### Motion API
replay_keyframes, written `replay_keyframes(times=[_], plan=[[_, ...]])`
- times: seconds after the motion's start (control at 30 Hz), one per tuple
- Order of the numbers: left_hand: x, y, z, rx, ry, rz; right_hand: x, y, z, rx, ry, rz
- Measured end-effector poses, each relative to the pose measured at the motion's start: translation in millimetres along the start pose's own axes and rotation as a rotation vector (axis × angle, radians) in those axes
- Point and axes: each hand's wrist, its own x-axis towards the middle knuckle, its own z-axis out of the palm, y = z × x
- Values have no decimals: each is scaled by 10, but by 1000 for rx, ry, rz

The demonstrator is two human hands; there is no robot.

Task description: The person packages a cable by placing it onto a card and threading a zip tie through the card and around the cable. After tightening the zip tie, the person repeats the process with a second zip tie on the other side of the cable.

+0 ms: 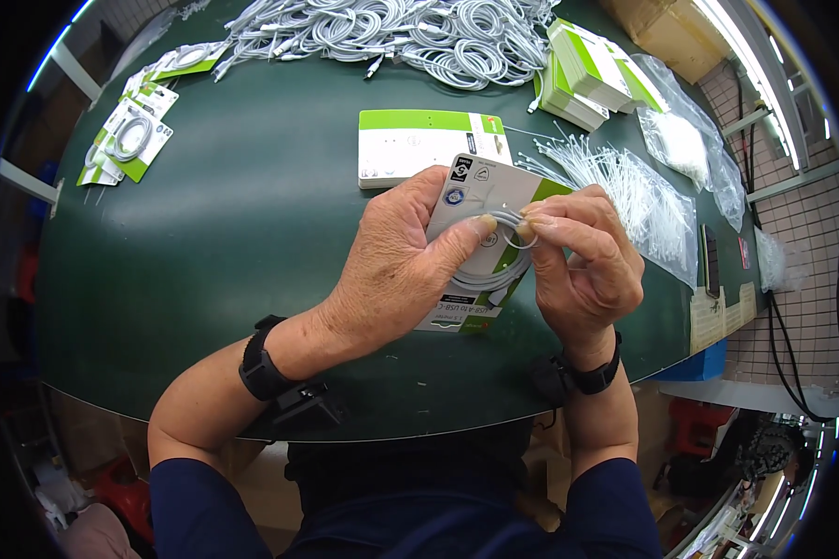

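Note:
My left hand [391,252] grips a white-and-green packaging card [483,177], tilted above the table, with its thumb pressing on a coiled light-grey USB cable [480,281]. The coil lies flat against the card's face. At the card's right side my right hand [592,256] is closed in a pinch by the top of the coil. A thin, pale loop that looks like a cable tie [520,244] shows at its fingertips; the fingers hide part of it. Just beyond my hands lies a stack of blank-looking cards [396,154] of the same colours.
Many loose grey cables [391,37] are heaped at the far edge. Carded cables [130,140] lie at far left. Stacked cards [583,79], a spread of white cable ties [629,191] and a clear plastic bag [685,140] sit on the right of the green table [205,242].

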Motion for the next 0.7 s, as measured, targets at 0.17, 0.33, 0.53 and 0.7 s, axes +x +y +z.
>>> replay_keyframes(times=[0.17,0.33,0.53,0.7], plan=[[0,-19,-8,8,-3,-7,6,-32,-6,4,-44,-16],[3,-22,-5,-5,-5,2,4,-13,4,-10,-39,-6],[-5,-6,10,-35,-2,0,7,-5,16,-44,-32,22],[-15,-1,4,5,-15,26,35,-25,-31,-55,-121,63]])
